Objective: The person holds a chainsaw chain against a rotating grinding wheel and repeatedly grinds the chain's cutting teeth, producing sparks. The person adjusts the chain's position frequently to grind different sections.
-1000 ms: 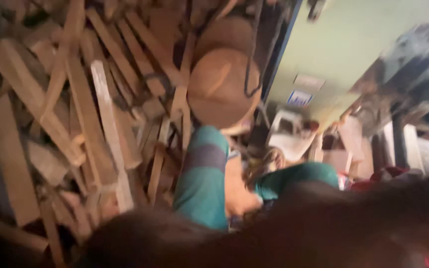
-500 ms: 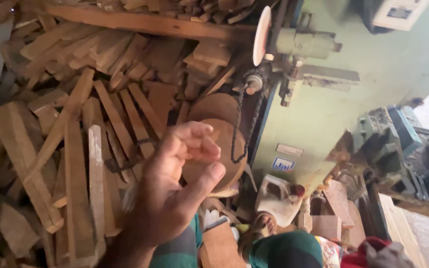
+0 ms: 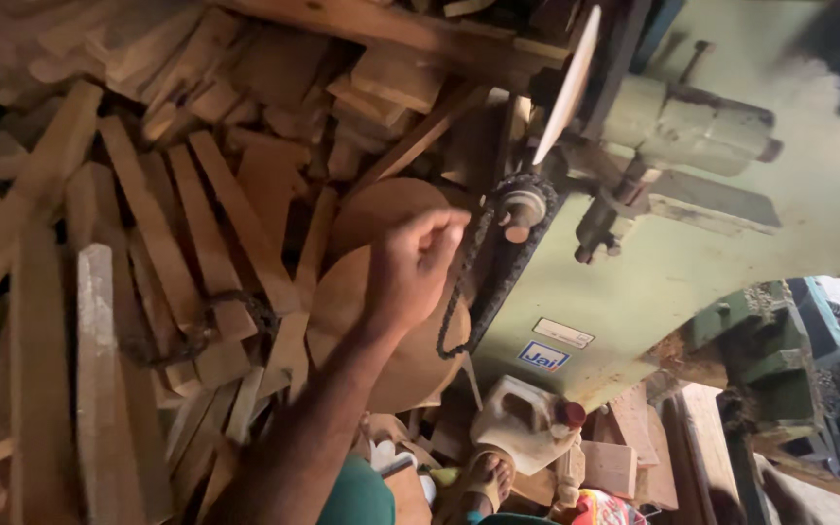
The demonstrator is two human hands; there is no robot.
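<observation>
I see one hand [image 3: 410,267], prob. the left since the forearm comes up from lower left-centre, but can't tell for sure; the other hand isn't in view. Its fingers are curled in, tips pressed together near the thumb, and I can't tell if anything is pinched between them. It sits over the upper edge of a round wooden disc [image 3: 386,335] that leans against the green machine [image 3: 692,253]. A second wooden disc [image 3: 381,209] stands just behind the first, partly hidden by the hand. Just right of the hand a black chain [image 3: 483,282] loops down from a small sprocket [image 3: 520,209] on the machine; fingertips are near the chain, contact unclear. A pale sanding disc [image 3: 564,87] is mounted edge-on above the sprocket. Left side: a pile of wood offcuts [image 3: 148,224]. Below the machine lies a white plastic jug [image 3: 522,423] w/ red cap, beside a sandalled foot [image 3: 486,481].
</observation>
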